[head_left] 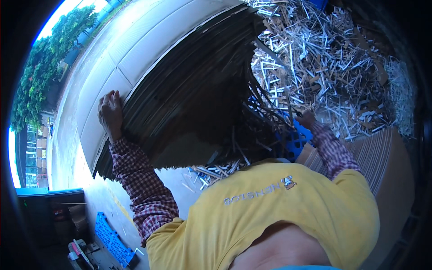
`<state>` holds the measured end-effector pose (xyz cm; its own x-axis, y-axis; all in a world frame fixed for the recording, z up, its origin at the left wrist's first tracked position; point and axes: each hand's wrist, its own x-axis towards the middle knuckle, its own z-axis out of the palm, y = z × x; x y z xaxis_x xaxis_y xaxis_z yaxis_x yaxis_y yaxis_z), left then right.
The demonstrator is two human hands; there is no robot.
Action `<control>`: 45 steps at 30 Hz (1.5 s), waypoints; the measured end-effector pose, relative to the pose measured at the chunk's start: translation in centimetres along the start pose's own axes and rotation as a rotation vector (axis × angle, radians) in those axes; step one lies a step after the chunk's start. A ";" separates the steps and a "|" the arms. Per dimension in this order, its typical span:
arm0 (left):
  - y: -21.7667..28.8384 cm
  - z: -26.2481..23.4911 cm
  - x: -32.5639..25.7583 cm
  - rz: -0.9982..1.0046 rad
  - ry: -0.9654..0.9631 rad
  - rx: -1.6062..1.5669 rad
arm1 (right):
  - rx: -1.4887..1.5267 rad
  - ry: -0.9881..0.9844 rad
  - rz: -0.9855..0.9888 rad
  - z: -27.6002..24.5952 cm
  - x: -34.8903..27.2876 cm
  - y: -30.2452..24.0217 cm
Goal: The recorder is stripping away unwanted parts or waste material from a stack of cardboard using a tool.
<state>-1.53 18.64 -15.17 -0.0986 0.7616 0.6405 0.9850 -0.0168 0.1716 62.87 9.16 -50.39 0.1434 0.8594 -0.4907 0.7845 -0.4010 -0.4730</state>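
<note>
A thick stack of cardboard sheets (198, 67) stands before me, tilted, with its dark layered edges facing me and a white sheet (126, 58) along its upper left side. My left hand (110, 113) lies over the stack's edge, its fingers resting apart on the white sheet. On the right, my right hand (307, 119) is closed beside a blue plastic pallet (298, 140), close to some loose cardboard strips (265, 105) hanging off the stack. A small dark thing shows at its fingers, too shaded to name.
A large heap of cardboard scraps (324, 67) fills the far right. Brown corrugated cardboard (382, 166) lies at my right side. Another blue pallet (113, 238) is on the floor at lower left, near a dark bin (49, 211). Trees (42, 76) stand outside at far left.
</note>
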 end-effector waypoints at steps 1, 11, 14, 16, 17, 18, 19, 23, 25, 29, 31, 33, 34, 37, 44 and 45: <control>0.2 0.4 1.1 0.011 0.013 -0.023 | 0.045 -0.059 -0.257 3.4 2.2 2.9; -0.9 0.4 -0.4 -0.038 -0.005 -0.023 | 0.342 -0.018 -0.680 -9.1 -7.4 -33.3; -1.0 0.5 -0.5 -0.028 -0.018 -0.024 | 0.396 -0.068 -0.681 -8.9 -5.5 -35.0; -0.7 0.5 -0.4 -0.035 -0.013 -0.022 | 0.523 -0.096 -0.581 -7.7 -5.3 -35.7; -0.6 0.4 -0.6 -0.046 -0.009 -0.019 | 0.646 -0.127 -0.478 -6.8 -5.3 -35.9; -0.3 0.4 -0.8 -0.047 -0.009 -0.017 | 0.599 -0.117 -0.559 -5.7 -4.7 -35.0; -0.3 0.0 -1.2 -0.061 0.003 0.000 | 0.490 0.039 -0.597 -4.9 -6.3 -34.5; -1.7 0.3 -1.1 -0.051 0.011 0.000 | 0.432 -0.226 -0.445 4.5 -7.5 -21.3; -1.6 0.2 -1.0 -0.083 0.036 0.022 | 0.307 -0.315 -0.558 5.2 -6.8 -18.4; -1.0 -0.2 -1.1 -0.029 0.027 -0.015 | 0.021 -0.638 -0.671 6.5 -8.4 -18.1; -0.9 0.0 -0.9 -0.069 0.053 0.012 | 0.165 -0.483 -0.651 0.7 -11.7 -28.9; -1.8 0.9 -0.9 -0.043 0.030 0.008 | 0.330 -0.438 -0.718 -1.2 -13.1 -33.9; -1.2 0.8 -0.8 -0.049 0.023 0.001 | 0.364 -0.574 -0.707 -2.3 -11.6 -35.6; -1.0 0.6 -0.8 -0.045 0.016 0.017 | 0.357 -0.451 -0.808 -2.2 -9.9 -38.6; -0.6 0.4 -0.8 -0.038 0.039 0.031 | 0.450 -0.521 -0.636 -1.6 -11.5 -41.1; -0.4 0.5 -0.7 -0.036 0.034 0.024 | 0.394 -0.494 -0.673 -0.8 -11.4 -40.7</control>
<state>-1.78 18.41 -16.03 -0.1385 0.7391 0.6591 0.9839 0.0266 0.1770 29.82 15.90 -24.95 -0.6132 0.7540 -0.2355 0.3345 -0.0223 -0.9421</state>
